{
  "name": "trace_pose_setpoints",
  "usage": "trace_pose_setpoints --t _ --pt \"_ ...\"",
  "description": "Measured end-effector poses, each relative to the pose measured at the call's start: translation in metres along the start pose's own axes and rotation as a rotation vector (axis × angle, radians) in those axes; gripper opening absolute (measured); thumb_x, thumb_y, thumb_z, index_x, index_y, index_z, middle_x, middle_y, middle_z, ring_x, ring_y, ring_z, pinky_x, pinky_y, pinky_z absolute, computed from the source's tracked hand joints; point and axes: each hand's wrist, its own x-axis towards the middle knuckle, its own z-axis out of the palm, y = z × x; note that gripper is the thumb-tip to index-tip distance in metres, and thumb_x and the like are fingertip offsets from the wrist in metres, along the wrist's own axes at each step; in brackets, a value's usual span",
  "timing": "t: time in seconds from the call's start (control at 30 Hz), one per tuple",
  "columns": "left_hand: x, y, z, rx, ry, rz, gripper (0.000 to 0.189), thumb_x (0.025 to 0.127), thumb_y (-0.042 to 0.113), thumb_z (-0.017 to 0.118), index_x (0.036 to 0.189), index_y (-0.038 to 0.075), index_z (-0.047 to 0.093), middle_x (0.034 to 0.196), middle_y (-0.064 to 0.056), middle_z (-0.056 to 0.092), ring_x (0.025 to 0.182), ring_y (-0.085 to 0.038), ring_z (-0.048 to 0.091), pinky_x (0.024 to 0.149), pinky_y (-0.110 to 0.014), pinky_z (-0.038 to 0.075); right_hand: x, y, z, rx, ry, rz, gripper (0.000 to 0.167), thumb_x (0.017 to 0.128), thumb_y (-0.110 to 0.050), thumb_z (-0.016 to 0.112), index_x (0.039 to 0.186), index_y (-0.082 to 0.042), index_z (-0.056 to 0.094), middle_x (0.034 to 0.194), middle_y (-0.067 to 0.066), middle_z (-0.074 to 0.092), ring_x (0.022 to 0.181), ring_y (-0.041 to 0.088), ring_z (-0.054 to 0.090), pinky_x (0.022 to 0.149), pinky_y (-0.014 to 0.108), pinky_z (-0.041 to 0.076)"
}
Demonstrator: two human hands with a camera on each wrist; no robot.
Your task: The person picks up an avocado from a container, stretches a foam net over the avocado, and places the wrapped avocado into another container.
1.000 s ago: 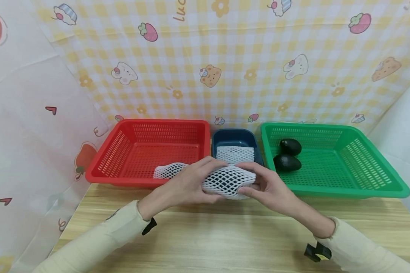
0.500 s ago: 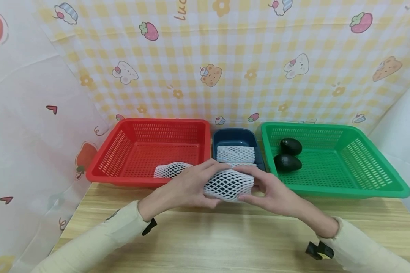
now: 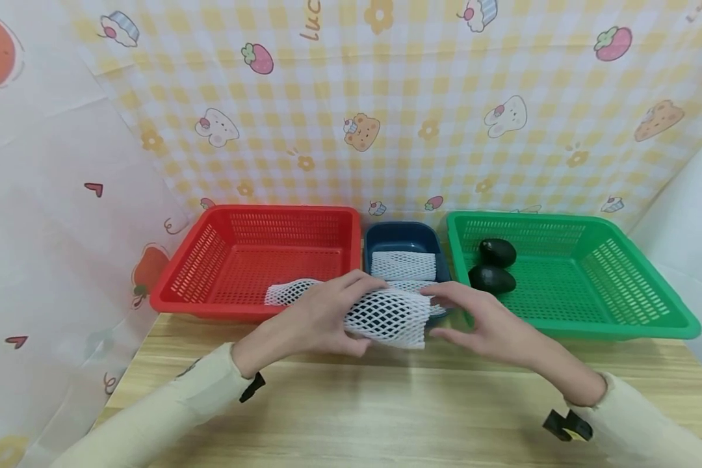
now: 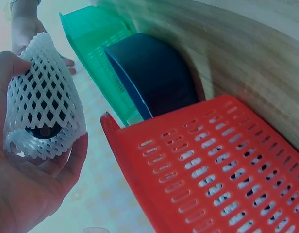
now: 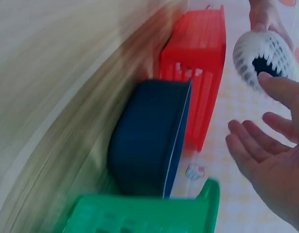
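My left hand [image 3: 318, 318] grips an avocado in a white foam net sleeve [image 3: 389, 318], held above the table in front of the navy bin. Dark skin shows through the mesh, and in the left wrist view the dark end of the avocado [image 4: 45, 131] peeks out of the sleeve's near opening. Beside the sleeve's right end is my right hand [image 3: 497, 328], fingers and thumb spread apart. In the right wrist view the thumb [image 5: 280, 90] overlaps the sleeve's open end; whether it touches cannot be told.
The navy bin [image 3: 400, 231] holds white foam net sleeves [image 3: 403, 265]. At left, a red basket [image 3: 257, 214] contains a netted, dark-filled sleeve [image 3: 286, 292], partly behind my left hand. At right, a green basket [image 3: 597, 325] carries two dark avocados [image 3: 493, 279]. A patterned cloth hangs behind.
My right hand has let go of the sleeve's right end and drawn back a little to the right. The left hand keeps its grip, nearly in place.
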Motion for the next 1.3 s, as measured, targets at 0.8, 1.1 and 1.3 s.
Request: trace_pose_setpoints --t 0.8,1.1,1.3 --pt "-0.011 -0.019 -0.023 0.015 0.012 -0.111 0.088 0.066 0.031 0.096 0.141 0.019 0.052 0.130 0.002 0.056 0.113 -0.011 0.053 0.076 -0.027 0.055 -0.025 0.008 -0.028 -0.385 -0.108 0.485 0.031 0.082 -0.025 0.087 0.082 -0.014 0.058 0.063 -0.006 0.037 0.054 0.010 0.035 0.050 0.028 0.026" --pt "-0.020 -0.026 -0.037 0.040 -0.004 -0.158 0.086 0.067 0.033 0.095 0.141 0.022 0.053 0.131 0.004 0.056 0.112 -0.010 0.053 0.077 -0.030 0.056 -0.023 0.005 -0.031 -0.377 -0.140 0.492 0.034 0.081 -0.027 0.087 0.080 -0.016 0.056 0.064 -0.007 0.028 0.053 0.009 0.032 0.051 0.029 0.023" --pt "-0.027 -0.032 -0.048 0.036 -0.023 -0.227 0.088 0.066 0.031 0.095 0.143 0.021 0.052 0.132 0.004 0.055 0.112 -0.013 0.053 0.079 -0.033 0.056 -0.022 0.006 -0.031 -0.383 -0.152 0.491 0.036 0.081 -0.030 0.087 0.078 -0.017 0.053 0.065 -0.008 0.026 0.054 0.010 0.033 0.051 0.029 0.022"
